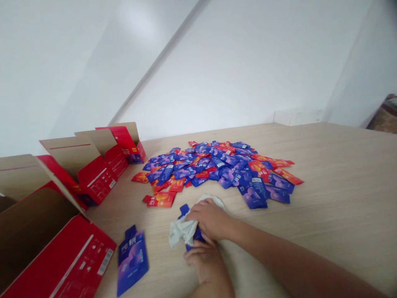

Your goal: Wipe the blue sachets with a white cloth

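Note:
My right hand [211, 218] is closed on a crumpled white cloth [182, 232] and presses it onto a blue pouch [184, 210] lying on the wooden table [335, 198]. Just below it, my left hand [202, 260] grips the near end of the same pouch, its fingers curled round it. Most of the pouch is hidden under the cloth and both hands. A second blue pouch [132, 258] lies flat on the table to the left of my hands, apart from them.
A large pile of blue and red pouches [217, 169] covers the table's middle beyond my hands. Three open red cardboard boxes stand at the left: a near one [62, 260], a middle one [93, 178] and a far one [130, 145]. White walls lie behind.

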A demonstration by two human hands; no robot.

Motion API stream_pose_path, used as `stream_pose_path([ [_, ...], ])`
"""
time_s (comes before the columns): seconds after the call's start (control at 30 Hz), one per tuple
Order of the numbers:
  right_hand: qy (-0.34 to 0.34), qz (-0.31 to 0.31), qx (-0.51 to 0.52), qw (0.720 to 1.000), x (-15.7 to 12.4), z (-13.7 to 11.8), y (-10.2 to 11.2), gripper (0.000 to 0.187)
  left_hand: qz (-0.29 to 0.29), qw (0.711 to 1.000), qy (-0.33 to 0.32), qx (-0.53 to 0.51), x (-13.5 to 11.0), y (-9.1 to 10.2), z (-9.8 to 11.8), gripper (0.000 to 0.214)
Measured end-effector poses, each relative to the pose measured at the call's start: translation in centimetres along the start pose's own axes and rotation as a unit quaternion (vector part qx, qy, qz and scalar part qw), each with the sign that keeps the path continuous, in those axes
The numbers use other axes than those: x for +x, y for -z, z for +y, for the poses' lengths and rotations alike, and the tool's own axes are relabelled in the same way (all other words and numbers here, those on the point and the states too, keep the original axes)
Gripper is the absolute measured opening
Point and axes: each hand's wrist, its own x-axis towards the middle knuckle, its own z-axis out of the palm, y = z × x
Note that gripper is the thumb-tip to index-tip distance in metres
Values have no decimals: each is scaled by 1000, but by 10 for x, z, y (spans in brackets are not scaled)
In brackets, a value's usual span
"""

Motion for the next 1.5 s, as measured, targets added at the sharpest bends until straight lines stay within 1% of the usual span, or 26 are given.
stream_pose_path([
  [0.07,-49,10,-19,999,0,12,3,34,44,998,-22,36,-2,-6,0,42],
  [0.13,-94,33,-30,995,-1,21,7,33,69,995,-37,63,-4,-11,1,42],
  [0.2,-123,69,-26,990,-4,24,11,35,65,995,-38,71,-5,-12,3,41],
  [0.23,-127,87,-18,988,-6,23,12,36,59,995,-36,72,-5,-11,3,41],
  [0.3,-107,112,0,988,-8,15,13,40,40,997,-17,69,-5,-7,5,41],
  [0.33,-85,113,10,990,-8,9,12,41,28,998,-4,60,-4,-5,6,40],
  [0.37,-53,100,20,993,-8,3,11,40,14,999,10,46,-3,-3,7,38],
  [0.47,58,21,45,997,-4,-11,4,34,-24,999,27,-1,1,0,8,33],
  [0.5,79,0,47,996,-2,-13,2,32,-31,999,27,-7,2,0,8,33],
  [0.53,84,-11,46,995,0,-13,0,31,-32,999,26,-6,2,0,8,33],
  [0.6,57,-8,35,998,4,-9,-2,31,-29,999,27,6,1,-1,6,35],
  [0.63,34,-1,26,999,5,-4,-2,32,-16,1000,20,14,1,-2,5,36],
  [0.67,10,6,15,1000,5,1,-2,33,-1,1000,11,24,-1,-3,4,38],
  [0.73,-47,17,-12,999,5,15,0,36,52,997,-24,51,-3,-7,3,42],
  [0.77,-77,21,-27,996,4,21,2,37,62,996,-27,62,-4,-10,3,43],
  [0.87,-156,55,-38,986,-1,32,9,40,65,995,-34,68,-5,-15,3,42],
  [0.93,-171,102,-20,980,-5,29,14,45,62,995,-32,64,-4,-15,4,42],
  [1.0,-145,138,2,980,-7,20,16,48,59,996,-21,63,-3,-11,5,42],
  [1.03,-114,138,11,984,-7,14,16,47,56,997,-14,59,-2,-8,5,42],
  [1.07,-71,121,19,990,-7,8,15,45,45,998,-4,49,-1,-5,6,41],
  [1.13,23,58,28,998,-6,-2,11,38,8,1000,19,18,0,1,6,36],
  [1.17,55,27,28,998,-4,-5,9,34,-12,999,31,5,1,3,6,34],
  [1.2,69,4,25,997,-3,-7,7,32,-29,999,42,-4,1,4,6,33],
  [1.27,45,-11,13,999,0,-4,3,31,-26,999,33,-5,1,2,5,34],
  [1.4,-57,-5,-37,998,3,15,4,34,25,999,-32,20,-2,-8,2,43],
  [1.5,-112,24,-58,992,0,27,9,35,40,997,-42,41,-3,-12,0,42],
])
